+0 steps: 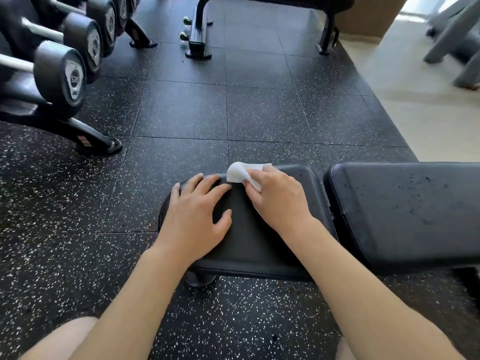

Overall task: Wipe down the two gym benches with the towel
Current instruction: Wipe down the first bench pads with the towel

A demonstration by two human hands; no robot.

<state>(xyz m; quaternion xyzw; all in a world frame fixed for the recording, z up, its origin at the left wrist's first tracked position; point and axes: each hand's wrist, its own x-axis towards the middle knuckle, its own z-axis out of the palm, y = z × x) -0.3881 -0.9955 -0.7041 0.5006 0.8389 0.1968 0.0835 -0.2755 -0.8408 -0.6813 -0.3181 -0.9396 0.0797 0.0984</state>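
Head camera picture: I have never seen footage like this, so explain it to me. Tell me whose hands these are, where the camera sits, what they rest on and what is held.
There is no machine here. A person wears a wide-angle camera on the head, so you look down along their own bare arms.

Both hands are on the seat pad of a black gym bench; its longer back pad lies to the right, speckled with small marks. The left hand lies flat on the pad with fingers spread and holds nothing. The right hand presses a white towel against the far part of the seat pad, gripping it in its fingers.

Around them: speckled rubber floor tiles, a rack of dumbbells at upper left, and a second bench across the floor at the top, only partly in view.
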